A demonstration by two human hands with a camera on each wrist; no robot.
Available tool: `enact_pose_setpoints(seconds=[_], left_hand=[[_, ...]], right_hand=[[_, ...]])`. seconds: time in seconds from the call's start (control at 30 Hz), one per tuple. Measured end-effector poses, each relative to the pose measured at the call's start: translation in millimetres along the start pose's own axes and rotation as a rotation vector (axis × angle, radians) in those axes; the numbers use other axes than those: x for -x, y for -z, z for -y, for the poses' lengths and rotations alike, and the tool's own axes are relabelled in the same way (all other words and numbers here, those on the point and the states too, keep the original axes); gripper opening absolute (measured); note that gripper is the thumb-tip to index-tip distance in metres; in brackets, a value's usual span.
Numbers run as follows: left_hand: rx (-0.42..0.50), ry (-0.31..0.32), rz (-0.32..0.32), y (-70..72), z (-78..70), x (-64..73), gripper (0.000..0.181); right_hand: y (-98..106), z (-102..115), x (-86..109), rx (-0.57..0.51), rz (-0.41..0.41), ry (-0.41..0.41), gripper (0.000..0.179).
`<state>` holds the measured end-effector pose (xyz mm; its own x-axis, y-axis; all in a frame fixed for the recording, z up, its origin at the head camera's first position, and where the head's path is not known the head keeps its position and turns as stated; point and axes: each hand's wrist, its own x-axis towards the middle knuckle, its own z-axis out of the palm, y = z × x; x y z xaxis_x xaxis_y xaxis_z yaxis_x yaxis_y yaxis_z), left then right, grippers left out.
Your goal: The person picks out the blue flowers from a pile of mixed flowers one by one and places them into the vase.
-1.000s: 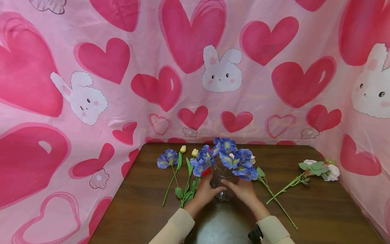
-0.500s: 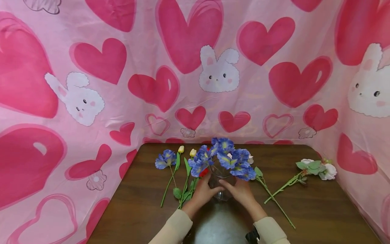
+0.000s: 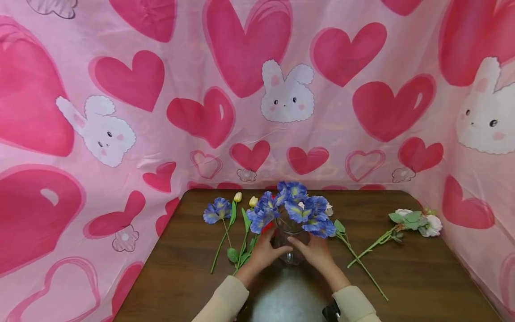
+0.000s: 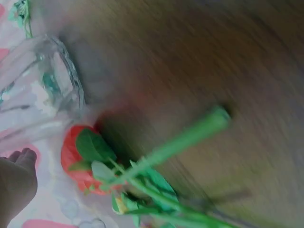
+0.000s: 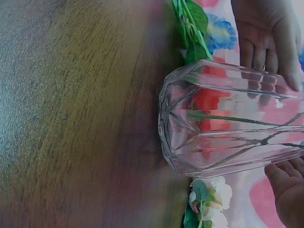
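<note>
A clear faceted glass vase (image 3: pixel 290 257) stands upright on the table, with several blue irises (image 3: pixel 297 210) spreading over its mouth. My left hand (image 3: pixel 265 250) holds the vase from the left, its thumb across the front. From the right side, my right hand (image 3: pixel 319 255) grips it, thumb also in front. Through the glass (image 5: pixel 237 128) in the right wrist view, thin stems cross inside; the left hand (image 5: pixel 266 42) and right hand (image 5: pixel 289 190) sit on opposite walls. Most fingers are hidden behind the vase in the head view.
Left of the vase lie a loose blue iris (image 3: pixel 217 210), yellow tulips (image 3: pixel 253 202) and a red flower (image 4: pixel 78 154) with green stems. White roses (image 3: pixel 430 224) lie at the right on the brown table (image 3: pixel 402 277). A heart-patterned pink cloth (image 3: pixel 342 120) hangs behind.
The whole head view has shifted slightly leftward. Both hands stay around the vase, and the flowers keep their places on the table.
</note>
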<state>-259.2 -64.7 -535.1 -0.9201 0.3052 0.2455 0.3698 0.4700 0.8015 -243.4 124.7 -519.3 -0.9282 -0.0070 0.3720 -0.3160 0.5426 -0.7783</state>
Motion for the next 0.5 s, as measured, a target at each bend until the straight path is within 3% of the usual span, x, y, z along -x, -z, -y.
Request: enact_pose_setpoints(seconds=[0.1,0.27,0.4,0.5], left_hand=[[-0.011,-0.021,-0.049,10.4,3.5,2.2,0.080],[0.012,-0.119,-0.189,32.2,16.0,-1.2,0.061],[0.002,-0.016,-0.261,54.1,24.4,-1.1,0.044],[0.025,0.103,-0.290,70.0,31.3,0.5,0.044]], right_hand=[[0,1,-0.1,0.010,0.013,-0.022,0.082],[0,2,0.2,0.001,0.020,-0.044,0.083],[0,2,0.5,-0.010,0.009,-0.039,0.082],[0,2,0.8,0.002,0.005,-0.036,0.081]])
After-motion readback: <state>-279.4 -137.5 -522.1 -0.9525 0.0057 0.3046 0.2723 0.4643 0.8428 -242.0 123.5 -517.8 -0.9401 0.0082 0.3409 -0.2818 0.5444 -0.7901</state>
